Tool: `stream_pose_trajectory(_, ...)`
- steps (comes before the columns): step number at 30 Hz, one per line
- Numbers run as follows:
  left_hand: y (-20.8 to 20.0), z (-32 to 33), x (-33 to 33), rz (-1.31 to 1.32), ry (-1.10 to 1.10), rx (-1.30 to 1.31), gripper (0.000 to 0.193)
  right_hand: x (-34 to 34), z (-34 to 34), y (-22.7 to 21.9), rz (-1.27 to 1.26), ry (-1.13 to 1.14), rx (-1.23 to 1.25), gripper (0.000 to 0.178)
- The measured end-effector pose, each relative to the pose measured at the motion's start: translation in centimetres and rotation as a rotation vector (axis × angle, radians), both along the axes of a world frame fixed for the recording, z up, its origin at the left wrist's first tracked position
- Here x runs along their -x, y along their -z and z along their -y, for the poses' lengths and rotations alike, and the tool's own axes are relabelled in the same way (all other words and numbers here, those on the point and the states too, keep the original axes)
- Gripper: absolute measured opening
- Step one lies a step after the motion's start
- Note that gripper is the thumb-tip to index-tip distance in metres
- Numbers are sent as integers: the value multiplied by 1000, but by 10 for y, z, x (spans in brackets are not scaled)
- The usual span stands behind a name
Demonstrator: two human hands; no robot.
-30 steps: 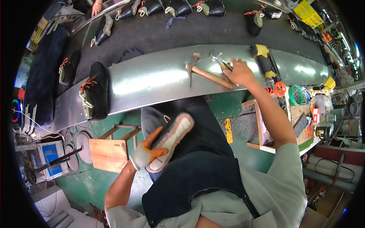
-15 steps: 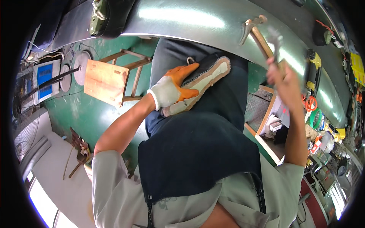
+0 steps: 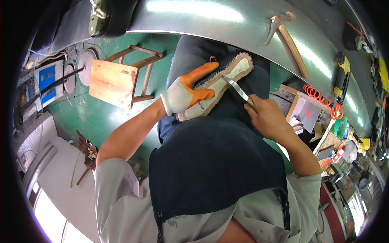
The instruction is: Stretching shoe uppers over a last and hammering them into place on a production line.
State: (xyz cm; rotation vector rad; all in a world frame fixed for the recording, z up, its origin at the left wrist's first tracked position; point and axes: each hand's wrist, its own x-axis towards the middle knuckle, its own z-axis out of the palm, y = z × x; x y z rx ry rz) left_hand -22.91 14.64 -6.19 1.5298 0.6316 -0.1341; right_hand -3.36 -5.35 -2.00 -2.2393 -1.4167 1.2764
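A shoe (image 3: 239, 69) lies sole-up across my lap, its pale sole bordered by a rough brown edge with stitching along the dark upper. My left hand (image 3: 185, 94), in a white glove with orange-coated fingers, grips the shoe around its middle, thumb on the sole side. Bare and closed, my right hand (image 3: 268, 118) holds a hooked metal hand tool (image 3: 241, 92) by its short handle. The tool's curved tip is at the sole, near its far half; whether it presses in I cannot tell. A wooden-handled hammer (image 3: 292, 48) rests on the metal worktop beyond my right hand.
The curved grey metal worktop (image 3: 194, 20) runs across the far side. A wooden stool (image 3: 113, 83) stands on the green floor at left. To the right are a red coiled hose (image 3: 314, 94), a yellow-and-black tool (image 3: 343, 73) and many small items.
My right hand has come down and left from beside the hammer, bringing the hooked tool to the sole. The hammer stays on the worktop, and my left hand still grips the shoe.
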Motion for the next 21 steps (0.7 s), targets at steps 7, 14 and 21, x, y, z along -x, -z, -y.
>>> stream_pose_trajectory(7, -8, 0, 2, -74, -51, 159, 73, 41, 6, 28, -96, 244, -125, 22)
stream_pose_trajectory(14, 1, 5, 8, 8, -63, 36, 76, 22, 1, 4, -91, 191, -71, 21)
stream_pose_trajectory(21, 2, 10, 11, 44, -75, -9, 70, 26, -6, 8, 94, 10, -92, 23)
